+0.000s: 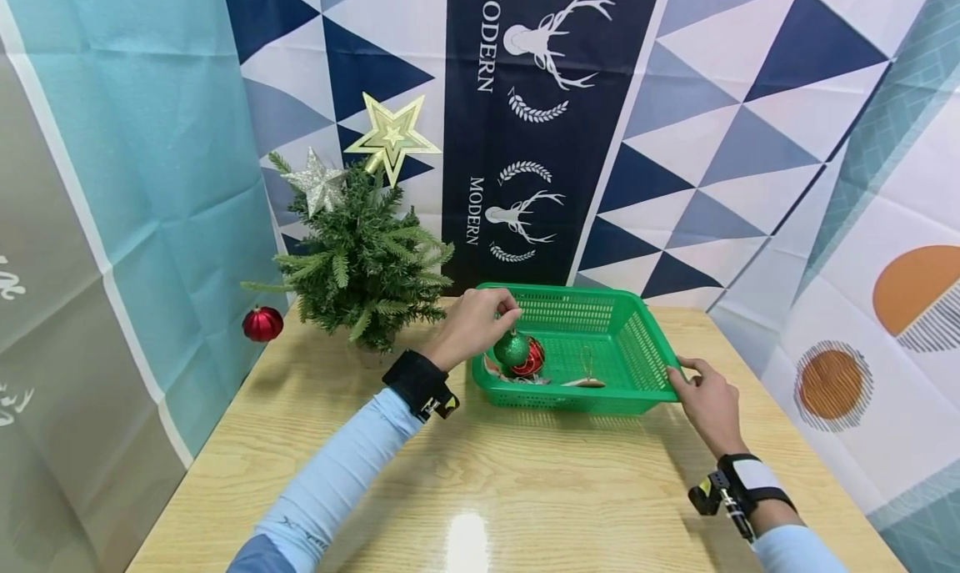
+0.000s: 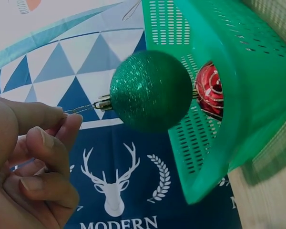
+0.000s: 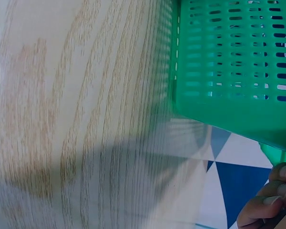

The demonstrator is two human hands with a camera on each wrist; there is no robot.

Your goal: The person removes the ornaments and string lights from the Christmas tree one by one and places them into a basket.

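A glittery green ball ornament (image 2: 151,90) hangs by its thin loop, which my left hand (image 2: 40,157) pinches between thumb and fingertip. In the head view this left hand (image 1: 474,324) is over the left end of a green plastic basket (image 1: 555,399), and the green ball (image 1: 512,349) is just above the basket's contents. A red ball ornament (image 1: 531,358) with glittery lines lies in the basket behind it. My right hand (image 1: 708,398) grips the basket's right rim near the front corner. In the right wrist view only some curled fingers (image 3: 269,202) show beside the basket wall (image 3: 229,102).
Left of the basket stands a small artificial Christmas tree (image 1: 367,264) with a gold star (image 1: 393,138), a silver star (image 1: 318,183) and a red ornament (image 1: 262,324) on a branch. A flat piece (image 1: 585,383) with a gold loop lies in the basket. Patterned cloth hangs behind the wooden table (image 1: 525,481).
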